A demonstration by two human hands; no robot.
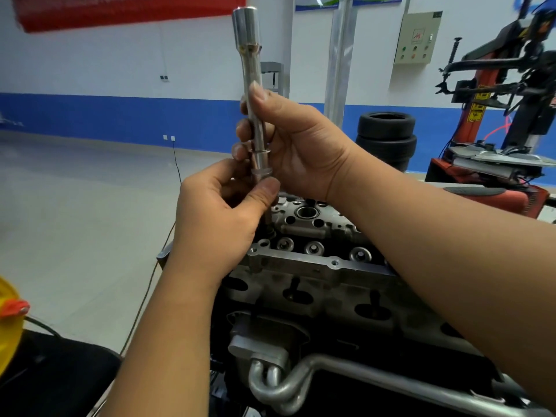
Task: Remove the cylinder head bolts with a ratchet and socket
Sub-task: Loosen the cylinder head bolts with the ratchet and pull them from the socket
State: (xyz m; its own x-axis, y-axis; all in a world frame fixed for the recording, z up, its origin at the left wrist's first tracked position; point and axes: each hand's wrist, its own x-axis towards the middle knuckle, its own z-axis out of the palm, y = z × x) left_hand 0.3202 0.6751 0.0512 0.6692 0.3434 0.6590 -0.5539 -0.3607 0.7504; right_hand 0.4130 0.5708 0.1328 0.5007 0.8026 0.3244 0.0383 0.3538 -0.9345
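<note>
A long chrome extension bar [251, 73] stands upright above the cylinder head [319, 236], its wide square-drive end at the top. My right hand [298, 145] grips the bar's middle, thumb along the shaft. My left hand [219, 218] pinches the lower end, where a socket [261, 173] joins the bar and a dark bolt shank [267, 221] hangs below it, partly hidden by my fingers. The bolt's tip is over a hole at the head's near left corner. No ratchet handle is in view.
The engine sits on a stand with metal coolant pipes [279, 383] in front. Stacked tyres [386, 136] and a red tyre changer [493, 115] stand to the right. A yellow object [9, 320] lies at the left edge, and a cable [177, 164] runs across the pale floor.
</note>
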